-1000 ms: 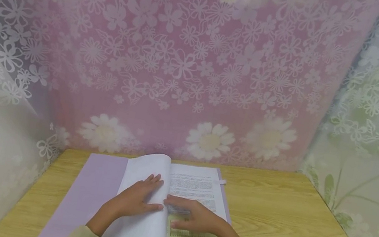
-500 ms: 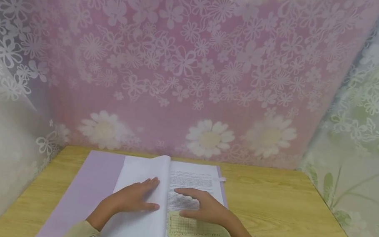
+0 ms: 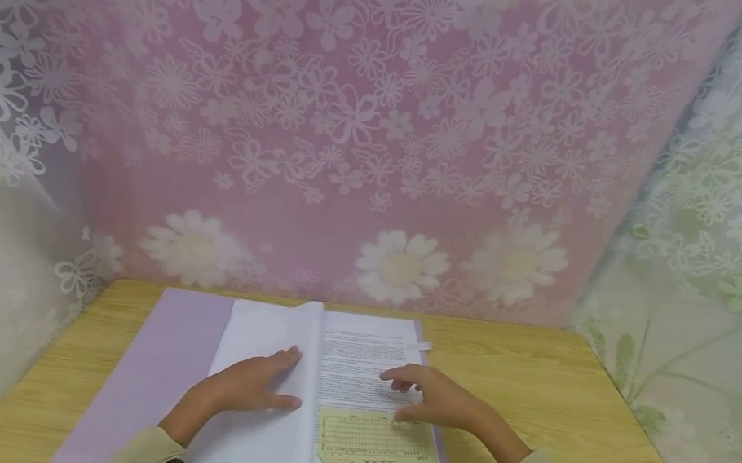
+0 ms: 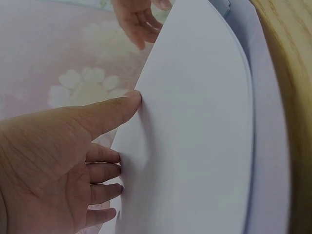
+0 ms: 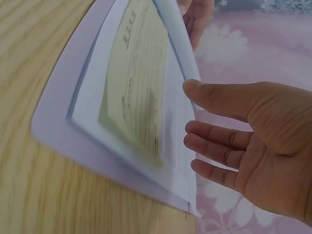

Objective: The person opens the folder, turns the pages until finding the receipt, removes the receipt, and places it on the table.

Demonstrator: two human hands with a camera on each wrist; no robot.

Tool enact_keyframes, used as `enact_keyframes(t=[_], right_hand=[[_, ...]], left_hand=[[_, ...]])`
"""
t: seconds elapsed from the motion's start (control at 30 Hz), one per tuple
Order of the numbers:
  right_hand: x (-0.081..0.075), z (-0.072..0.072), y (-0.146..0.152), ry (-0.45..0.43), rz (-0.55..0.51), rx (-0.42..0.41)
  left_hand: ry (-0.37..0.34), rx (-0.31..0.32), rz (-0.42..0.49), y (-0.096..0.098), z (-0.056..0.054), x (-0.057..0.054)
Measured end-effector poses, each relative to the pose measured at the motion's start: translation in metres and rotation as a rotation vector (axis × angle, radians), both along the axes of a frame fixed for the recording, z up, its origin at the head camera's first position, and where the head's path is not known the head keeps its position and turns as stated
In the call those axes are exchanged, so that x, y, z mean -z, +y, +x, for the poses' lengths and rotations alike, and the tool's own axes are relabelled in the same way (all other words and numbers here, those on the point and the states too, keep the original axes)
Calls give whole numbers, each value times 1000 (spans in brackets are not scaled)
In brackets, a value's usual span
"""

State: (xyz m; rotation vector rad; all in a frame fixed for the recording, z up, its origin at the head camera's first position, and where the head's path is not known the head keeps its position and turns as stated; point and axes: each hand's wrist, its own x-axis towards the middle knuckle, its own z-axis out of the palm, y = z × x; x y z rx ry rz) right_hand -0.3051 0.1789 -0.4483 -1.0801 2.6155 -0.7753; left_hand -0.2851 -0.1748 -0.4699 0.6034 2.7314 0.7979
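A lilac folder (image 3: 148, 374) lies spread on the table, its stack of papers turned open. My left hand (image 3: 242, 387) rests on the blank white sheets (image 3: 252, 442) folded over to the left, fingers extended. In the left wrist view, its thumb and fingertips touch the white paper (image 4: 195, 117). Over the right side of the printed page (image 3: 355, 361) hovers my right hand (image 3: 445, 402), fingers loosely bent and holding nothing. A yellowish printed slip (image 3: 377, 452) lies across the lower part of that page, just below the right thumb.
A small white tab (image 3: 424, 346) sticks out from the folder's right edge. The wooden table (image 3: 574, 433) extends right of it. Flower-patterned coverings stand behind (image 3: 357, 138) and on both sides. Black straps with small devices are on both wrists.
My right hand has moved away from the page fold to the right, uncovering the yellowish slip. The left hand stays on the turned sheets, which lie somewhat flatter.
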Motion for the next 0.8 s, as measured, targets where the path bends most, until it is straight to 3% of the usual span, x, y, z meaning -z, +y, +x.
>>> enact_keyframes(t=[0.3, 0.63, 0.8], right_hand=[[-2, 1, 11, -42, 119, 59], [-1, -1, 10, -73, 171, 47], [0, -1, 10, -92, 170, 33]], left_hand=[[-24, -14, 24, 1, 2, -1], [-41, -22, 30, 0, 2, -1], [-11, -15, 6, 0, 1, 1]])
